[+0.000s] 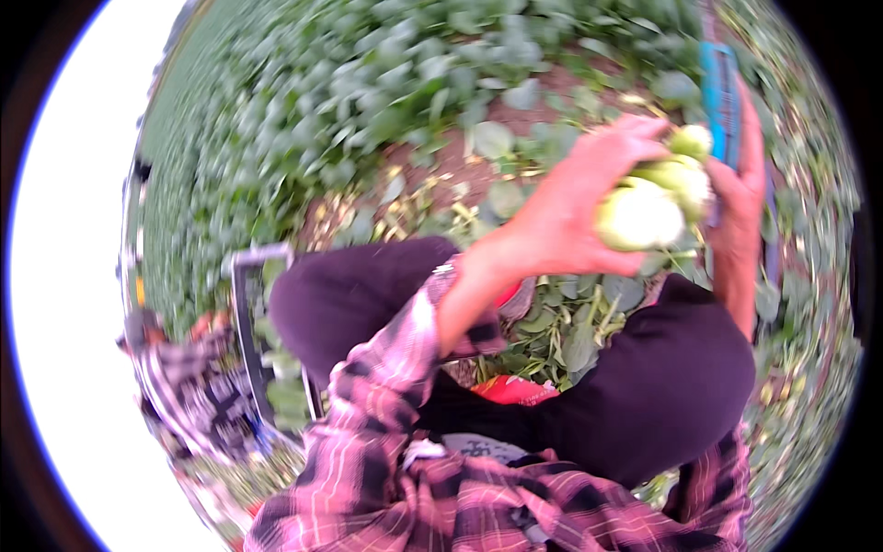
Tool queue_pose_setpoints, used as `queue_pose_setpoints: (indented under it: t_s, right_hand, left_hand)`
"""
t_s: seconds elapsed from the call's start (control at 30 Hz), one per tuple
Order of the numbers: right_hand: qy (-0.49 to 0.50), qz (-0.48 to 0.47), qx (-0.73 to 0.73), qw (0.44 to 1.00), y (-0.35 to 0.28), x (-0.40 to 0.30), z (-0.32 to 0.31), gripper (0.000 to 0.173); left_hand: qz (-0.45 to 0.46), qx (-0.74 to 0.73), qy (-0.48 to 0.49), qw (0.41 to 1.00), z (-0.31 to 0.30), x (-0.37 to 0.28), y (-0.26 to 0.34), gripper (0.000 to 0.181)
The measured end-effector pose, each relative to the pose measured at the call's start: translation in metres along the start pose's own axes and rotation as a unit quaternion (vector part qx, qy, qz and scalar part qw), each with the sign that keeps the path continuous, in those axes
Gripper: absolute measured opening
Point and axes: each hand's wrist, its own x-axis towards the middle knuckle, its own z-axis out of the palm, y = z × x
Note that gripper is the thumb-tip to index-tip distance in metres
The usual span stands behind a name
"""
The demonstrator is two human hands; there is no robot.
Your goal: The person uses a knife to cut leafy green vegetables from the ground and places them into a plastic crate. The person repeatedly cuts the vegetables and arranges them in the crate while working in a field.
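Note:
My left hand (586,186) is wrapped around a bunch of pale green bok choy heads (645,214). Their whitish cut bases face to the right, and their leaves are mostly hidden. Just right of the bunch, my right hand (741,179) grips a turquoise hand tool (721,103). Blur keeps its exact kind unclear. Its body stands lengthwise along my fingers, close beside the smallest head. Both hands are raised above my right knee, over loose green leaves (583,338) on the ground.
At my left knee stands a grey plastic crate (248,345) holding greens. Leafy bok choy rows (386,83) spread ahead over brown soil (441,155) with trimmed scraps. Another person (200,386) in checked clothing is at far left. Something red (514,390) lies beneath my legs.

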Motion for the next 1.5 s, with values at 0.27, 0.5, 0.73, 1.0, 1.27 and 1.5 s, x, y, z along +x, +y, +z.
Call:
queue_pose_setpoints:
  t_s: [0.27, 0.5, 0.73, 1.0, 1.27, 1.5]
  right_hand:
    - [-0.233, 0.006, -0.07, 0.97, -0.084, -0.002, 0.084, 0.065]
    - [-0.331, -0.102, -0.182, 0.92, -0.136, -0.022, 0.185, 0.052]
    - [-0.399, -0.04, -0.115, 0.909, -0.136, -0.021, 0.191, 0.054]
    - [-0.314, 0.092, -0.126, 0.937, -0.118, -0.039, 0.169, 0.061]
    - [-0.198, 0.233, -0.186, 0.934, -0.1, -0.065, 0.122, 0.064]
    - [-0.068, 0.355, 0.001, 0.932, -0.053, -0.127, 0.101, 0.058]
  left_hand:
    - [0.018, -0.013, 0.245, 0.969, -0.033, -0.061, 0.082, 0.072]
    - [0.047, 0.042, 0.449, 0.891, -0.084, -0.101, 0.128, 0.067]
    - [-0.016, 0.294, 0.551, 0.78, -0.232, -0.246, 0.181, 0.063]
    - [-0.234, 0.614, -0.14, 0.74, -0.267, -0.477, 0.12, 0.069]
    - [-0.178, 0.409, -0.089, 0.89, -0.231, -0.496, 0.048, 0.068]
    - [-0.236, 0.43, -0.075, 0.868, -0.211, -0.541, -0.003, 0.052]
